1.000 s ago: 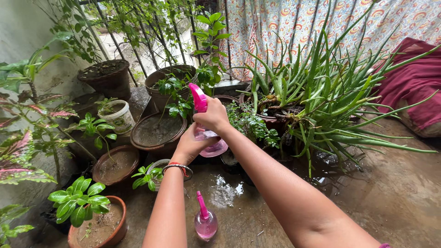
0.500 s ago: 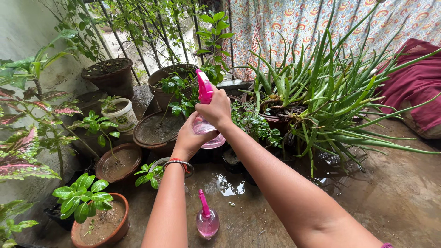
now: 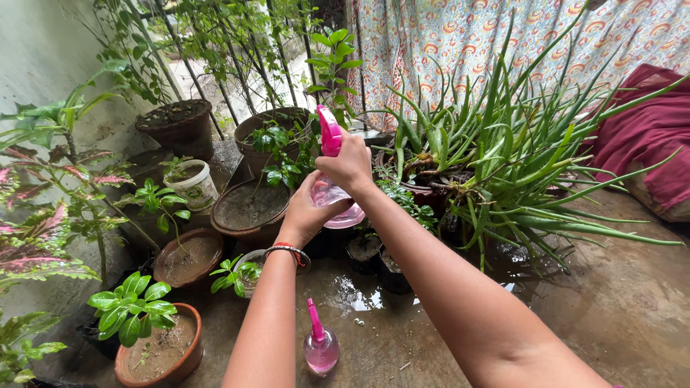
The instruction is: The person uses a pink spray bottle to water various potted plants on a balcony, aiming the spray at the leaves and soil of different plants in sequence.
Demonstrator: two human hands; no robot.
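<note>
I hold a clear pink spray bottle [image 3: 336, 201] with a bright pink trigger head out in front of me, above the pots. My left hand [image 3: 307, 212] cups the bottle's body from the left and below. My right hand [image 3: 351, 164] is wrapped around its neck and trigger head. A beaded bracelet sits on my left wrist. A second small pink spray bottle [image 3: 320, 345] stands upright on the wet floor between my forearms.
Clay pots of soil [image 3: 248, 208] and small leafy plants [image 3: 133, 316] crowd the left, by a pale wall. A big aloe plant [image 3: 503, 158] spreads on the right. Behind are a patterned curtain [image 3: 460, 36] and a maroon cloth [image 3: 647, 129]. The floor [image 3: 611, 302] is wet.
Both hands have carried the spray bottle slightly right and upward. The view has shifted a little, while the bottle on the floor stays put.
</note>
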